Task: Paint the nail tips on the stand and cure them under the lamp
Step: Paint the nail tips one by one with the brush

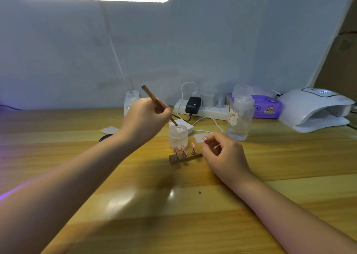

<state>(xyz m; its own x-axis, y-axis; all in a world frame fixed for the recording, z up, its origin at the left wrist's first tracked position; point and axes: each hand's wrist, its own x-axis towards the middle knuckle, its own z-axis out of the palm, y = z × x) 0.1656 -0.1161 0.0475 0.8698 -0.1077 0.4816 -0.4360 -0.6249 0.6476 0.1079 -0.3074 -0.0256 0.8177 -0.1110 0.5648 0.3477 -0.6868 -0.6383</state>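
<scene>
Left hand [146, 116] curled around a wooden-handled brush [154, 101], bristle end dipped at the mouth of a small frosted jar [178, 137] on the wooden surface [173, 205]. Right hand [224, 157] just beside the jar, fingers bent, pinching one pink nail tip [204, 137] on its post at the right end of the stand [185, 158]. Three more pink nail tips [182, 148] upright on posts along the stand, directly in front of the jar. Curing lamp [314, 108] well apart at the far right, opening facing the hands, display lit. Clear bottle [239, 116] between jar and lamp; power strip [202, 108] and purple tissue pack [266, 107] against the back wall. Step in hand, by the look of it: loading or rinsing the brush, painting under way, curing not yet begun. Next move likely calls for lifting the brush clear without drips, steadying the pinched tip, and laying a thin, even stroke without knocking neighbouring posts.
</scene>
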